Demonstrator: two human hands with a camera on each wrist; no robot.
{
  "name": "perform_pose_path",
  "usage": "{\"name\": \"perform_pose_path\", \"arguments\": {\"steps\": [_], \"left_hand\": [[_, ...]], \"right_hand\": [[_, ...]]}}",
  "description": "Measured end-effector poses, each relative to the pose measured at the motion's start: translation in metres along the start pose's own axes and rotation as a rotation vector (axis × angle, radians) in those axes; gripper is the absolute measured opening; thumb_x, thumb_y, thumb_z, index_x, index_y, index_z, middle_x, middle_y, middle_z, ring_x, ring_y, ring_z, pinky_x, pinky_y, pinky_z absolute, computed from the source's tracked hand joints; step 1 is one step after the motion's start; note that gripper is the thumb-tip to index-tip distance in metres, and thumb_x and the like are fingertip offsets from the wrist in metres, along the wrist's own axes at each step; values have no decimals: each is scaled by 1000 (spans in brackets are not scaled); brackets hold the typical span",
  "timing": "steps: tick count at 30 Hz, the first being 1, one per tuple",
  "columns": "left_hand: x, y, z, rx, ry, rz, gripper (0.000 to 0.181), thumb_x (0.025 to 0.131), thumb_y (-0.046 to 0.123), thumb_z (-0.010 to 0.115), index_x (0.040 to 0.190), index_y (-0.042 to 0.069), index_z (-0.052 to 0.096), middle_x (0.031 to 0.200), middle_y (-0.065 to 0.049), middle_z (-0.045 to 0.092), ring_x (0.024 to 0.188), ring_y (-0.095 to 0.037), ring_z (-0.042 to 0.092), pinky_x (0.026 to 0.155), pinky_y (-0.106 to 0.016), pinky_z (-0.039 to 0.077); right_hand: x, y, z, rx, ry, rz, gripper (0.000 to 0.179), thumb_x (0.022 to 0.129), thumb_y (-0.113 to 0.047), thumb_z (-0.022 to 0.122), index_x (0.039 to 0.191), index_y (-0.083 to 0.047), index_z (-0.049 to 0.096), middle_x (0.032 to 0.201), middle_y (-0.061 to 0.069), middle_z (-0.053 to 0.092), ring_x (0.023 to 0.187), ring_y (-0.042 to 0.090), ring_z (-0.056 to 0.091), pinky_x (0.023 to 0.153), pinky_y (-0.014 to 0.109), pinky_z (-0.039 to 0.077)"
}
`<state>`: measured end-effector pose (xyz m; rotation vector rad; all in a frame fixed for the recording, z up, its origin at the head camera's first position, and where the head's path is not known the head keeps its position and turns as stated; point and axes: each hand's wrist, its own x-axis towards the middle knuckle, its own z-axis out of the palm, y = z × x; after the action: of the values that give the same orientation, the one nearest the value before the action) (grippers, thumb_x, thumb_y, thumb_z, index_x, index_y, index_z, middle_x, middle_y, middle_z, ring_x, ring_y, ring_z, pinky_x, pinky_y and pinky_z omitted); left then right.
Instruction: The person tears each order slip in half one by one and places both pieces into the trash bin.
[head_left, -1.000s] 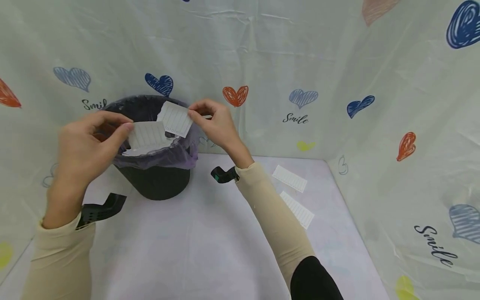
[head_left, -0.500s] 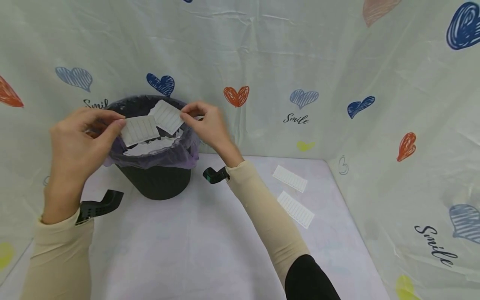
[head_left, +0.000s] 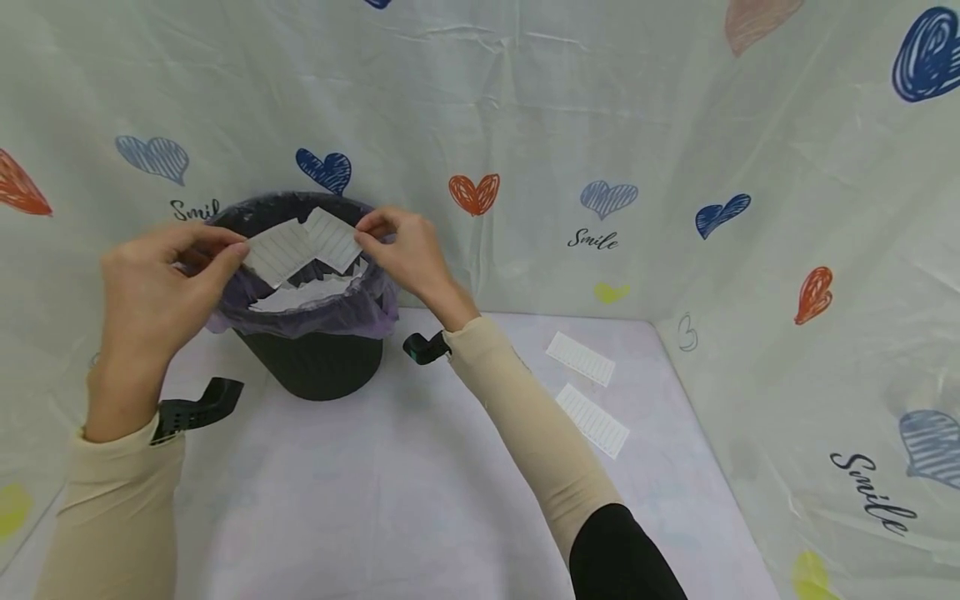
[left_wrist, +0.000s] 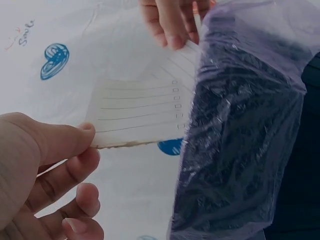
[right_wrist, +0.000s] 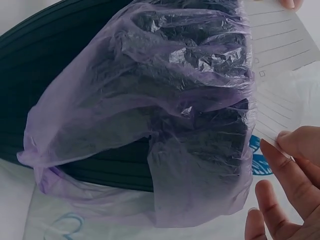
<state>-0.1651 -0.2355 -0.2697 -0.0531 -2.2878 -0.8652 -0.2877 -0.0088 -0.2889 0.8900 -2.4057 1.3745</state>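
My left hand (head_left: pixel 153 292) pinches a piece of white lined paper (head_left: pixel 279 254) between thumb and forefinger, above the mouth of a dark trash can (head_left: pixel 315 367). In the left wrist view this piece (left_wrist: pixel 132 112) has an uneven, brownish lower edge. A second lined paper piece (head_left: pixel 332 239) is pinched by my right hand (head_left: pixel 408 254) at its right corner. The two pieces are tilted and meet or slightly overlap over the can; which, I cannot tell. A purple plastic liner (head_left: pixel 341 312) folds over the can's rim. White paper scraps (head_left: pixel 303 293) lie inside, partly hidden.
Two strips of lined paper, one farther back (head_left: pixel 581 358) and one nearer (head_left: pixel 592 421), lie on the white table (head_left: pixel 420 500) to the right. Behind the can hangs a pale sheet (head_left: pixel 525 108) printed with hearts and lettering.
Both hands have shifted left with their paper pieces. The left piece has turned to a steeper tilt, and the two pieces now lie closer together. The strips on the table have not moved.
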Motion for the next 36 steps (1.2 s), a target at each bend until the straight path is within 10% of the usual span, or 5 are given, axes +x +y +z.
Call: {"name": "perform_pose_path", "arguments": {"steps": [8, 18, 29, 36], "left_hand": [[-1, -2, 2, 30, -22, -17, 22, 95, 16, 73, 107, -2, 77, 95, -28, 73, 67, 20, 40, 58, -2, 31], [-1, -7, 6, 70, -11, -28, 24, 96, 18, 72, 109, -2, 78, 95, -28, 74, 63, 24, 38, 56, -3, 29], [-12, -6, 16, 48, -59, 5, 54, 95, 22, 73, 145, 7, 59, 120, -24, 72, 77, 6, 54, 58, -2, 30], [-27, 13, 34, -49, -150, 123, 72, 90, 24, 81, 153, 11, 50, 139, -23, 64, 123, -46, 60, 99, -57, 49]], "right_hand": [[-1, -2, -1, -79, -76, -3, 13, 98, -14, 71, 108, -6, 75, 106, 7, 77, 95, 14, 72, 80, 19, 53], [-15, 7, -7, -35, -14, 29, 16, 100, -18, 67, 109, -7, 75, 109, 7, 76, 106, 20, 68, 96, 27, 51], [-50, 25, -19, 56, 75, 38, 26, 101, -20, 65, 121, -5, 68, 120, 8, 72, 113, 17, 65, 95, 44, 53], [-86, 43, -34, 14, 78, 72, 32, 100, -27, 67, 128, -10, 66, 129, 5, 69, 123, 17, 62, 102, 42, 50]]}}
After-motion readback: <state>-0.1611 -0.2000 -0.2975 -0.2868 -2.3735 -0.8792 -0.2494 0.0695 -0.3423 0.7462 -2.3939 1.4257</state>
